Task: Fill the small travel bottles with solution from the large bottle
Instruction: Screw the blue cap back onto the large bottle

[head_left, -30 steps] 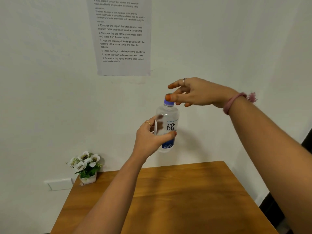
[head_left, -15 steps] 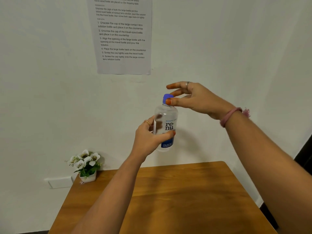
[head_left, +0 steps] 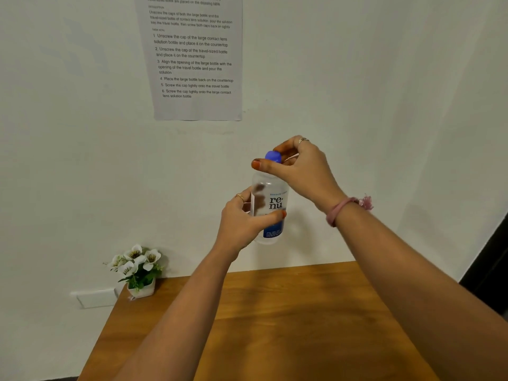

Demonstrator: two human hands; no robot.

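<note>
The large clear bottle [head_left: 270,204], labelled "renu" with a blue band at its base, is held upright in the air above the wooden table [head_left: 275,325]. My left hand [head_left: 242,221] grips its body from the left, thumb across the label. My right hand [head_left: 297,166] comes from the right and pinches the blue cap [head_left: 272,156] between thumb and curled fingers. No small travel bottles are in view.
A small white pot of white flowers [head_left: 138,270] stands at the table's far left corner against the wall. A printed instruction sheet [head_left: 196,57] hangs on the wall above. A white wall box [head_left: 94,296] sits left of the table.
My right hand went from reaching with fingers spread beside the cap to closing its thumb and fingers round it. The bottle has stayed in my left hand, raised slightly.
</note>
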